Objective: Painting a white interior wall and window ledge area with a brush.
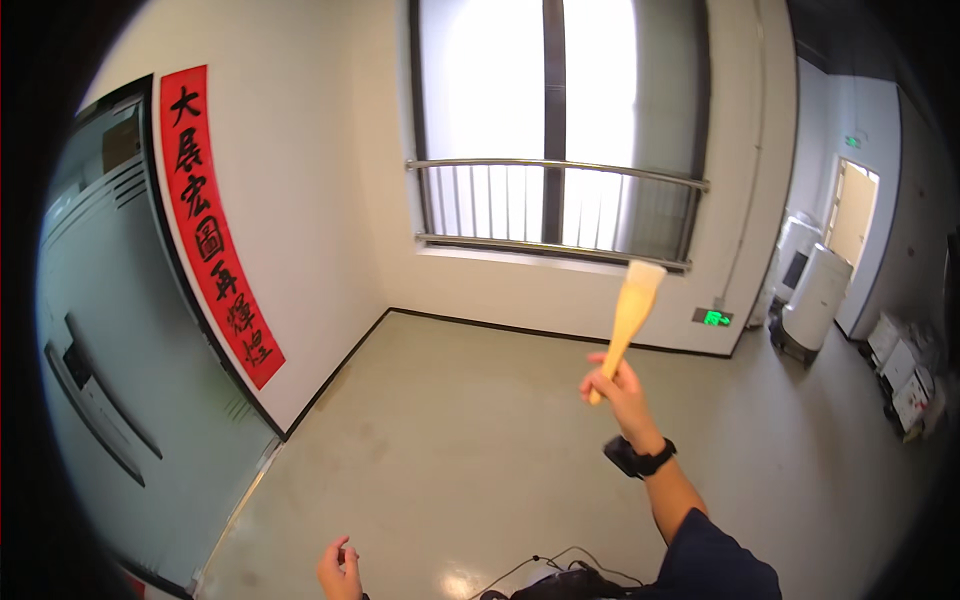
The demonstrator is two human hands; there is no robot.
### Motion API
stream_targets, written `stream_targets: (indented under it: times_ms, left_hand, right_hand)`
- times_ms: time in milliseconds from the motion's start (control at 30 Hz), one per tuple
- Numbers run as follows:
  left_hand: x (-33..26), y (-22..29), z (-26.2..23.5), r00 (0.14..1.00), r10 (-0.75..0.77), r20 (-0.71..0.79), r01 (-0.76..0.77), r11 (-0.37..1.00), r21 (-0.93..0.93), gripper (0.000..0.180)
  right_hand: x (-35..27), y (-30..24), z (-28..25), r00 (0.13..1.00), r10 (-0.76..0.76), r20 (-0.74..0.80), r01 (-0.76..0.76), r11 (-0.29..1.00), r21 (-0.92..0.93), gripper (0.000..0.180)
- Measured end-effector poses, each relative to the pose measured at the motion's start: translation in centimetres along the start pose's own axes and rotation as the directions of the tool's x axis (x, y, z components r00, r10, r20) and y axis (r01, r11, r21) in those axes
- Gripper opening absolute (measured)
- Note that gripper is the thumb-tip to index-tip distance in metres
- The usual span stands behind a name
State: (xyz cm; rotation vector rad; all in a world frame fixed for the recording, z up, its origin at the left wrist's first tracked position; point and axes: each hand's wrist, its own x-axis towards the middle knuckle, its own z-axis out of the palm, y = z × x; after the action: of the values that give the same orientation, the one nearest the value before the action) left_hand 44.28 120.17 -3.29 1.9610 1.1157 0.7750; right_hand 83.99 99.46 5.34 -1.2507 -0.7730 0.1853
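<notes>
Raised ahead of me on the right, my right hand (pixel 622 392) is closed round the lower handle of a flat wooden brush (pixel 632 312). The brush stands nearly upright, leaning a little to the right, its pale bristles at the top. They touch nothing. A black watch (pixel 638 458) is on my right wrist, below a dark blue sleeve (pixel 715 560). Low in the picture, my left hand (pixel 340 568) hovers with loosely bent fingers, apart from each other, and nothing shows in it.
A glass door (pixel 110 330) with a long handle and a red banner (pixel 220 230) are on the left. Ahead is a window with a metal railing (pixel 560 163). White machines on wheels (pixel 815 295) and wrapped items (pixel 905 375) stand at right. Black cables (pixel 540 560) show near my body.
</notes>
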Motion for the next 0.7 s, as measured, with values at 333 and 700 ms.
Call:
stream_targets:
  times_ms: [333, 700]
  left_hand:
    - [8.7, -9.7, -2.4, 0.988, -0.155, 0.014, 0.147, 0.960, 0.238, 0.027]
    - [33.6, -17.8, 0.7, 0.897, -0.191, 0.399, 0.147, 0.979, 0.139, 0.024]
  right_hand:
    - [-4.3, 29.5, 2.5, 0.588, 0.703, 0.401, -0.482, 0.702, -0.525, 0.029]
    - [6.5, 41.6, 19.2, 0.102, 0.722, 0.684, -0.679, 0.553, -0.483, 0.029]
